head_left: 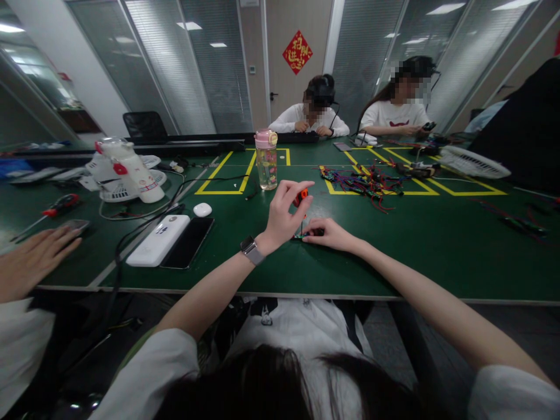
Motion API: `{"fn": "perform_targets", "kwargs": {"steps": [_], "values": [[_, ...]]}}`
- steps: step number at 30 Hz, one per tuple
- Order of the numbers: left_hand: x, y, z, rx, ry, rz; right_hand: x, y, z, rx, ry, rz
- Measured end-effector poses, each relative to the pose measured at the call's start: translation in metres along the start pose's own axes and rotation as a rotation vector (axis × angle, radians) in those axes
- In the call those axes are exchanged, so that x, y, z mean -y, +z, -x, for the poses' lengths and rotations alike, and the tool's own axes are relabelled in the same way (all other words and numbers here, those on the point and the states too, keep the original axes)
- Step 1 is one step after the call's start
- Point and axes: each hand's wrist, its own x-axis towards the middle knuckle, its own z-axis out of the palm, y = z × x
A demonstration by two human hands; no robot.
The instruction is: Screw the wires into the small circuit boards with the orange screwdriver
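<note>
My left hand (286, 211), with a watch (251, 249) on its wrist, is raised above the green table, its fingers curled round a red-orange tool (303, 195). The tool's thin shaft points down at a small green circuit board (299, 237) on the table. My right hand (326, 233) rests just to the right and pinches the board's right side, where something dark shows under the fingers. Much of the board is hidden by my hands.
A bottle (266, 160) stands behind my left hand. Wired boards (363, 179) lie in a pile at the back right. A phone (188, 242), white power bank (158, 240) and earbud case (202, 209) lie left. Another person's hand (39, 256) is at far left; two people sit opposite.
</note>
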Motion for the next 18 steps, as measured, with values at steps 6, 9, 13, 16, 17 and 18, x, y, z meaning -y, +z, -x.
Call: {"fn": "perform_targets", "kwargs": {"steps": [6, 9, 13, 16, 17, 18], "values": [[0.0010, -0.0012, 0.0021, 0.051, -0.025, 0.085, -0.0010, 0.0000, 0.0003, -0.003, -0.001, 0.014], [0.0015, -0.0008, 0.0020, 0.043, -0.030, 0.072, -0.0018, 0.0002, 0.0001, -0.004, -0.003, 0.010], [0.0008, 0.0001, 0.0003, 0.003, -0.005, 0.015, -0.0028, 0.0008, -0.0004, -0.004, 0.000, 0.010], [0.0011, 0.0007, -0.0008, -0.040, 0.024, -0.018, -0.0027, 0.0010, -0.0004, -0.006, -0.001, 0.014], [0.0013, 0.0009, -0.0009, -0.048, 0.030, -0.021, -0.0023, 0.0010, -0.0003, -0.008, -0.001, 0.015], [0.0015, 0.0009, -0.0009, -0.048, 0.035, -0.020, -0.0019, 0.0009, -0.0002, -0.010, 0.001, 0.015]]}}
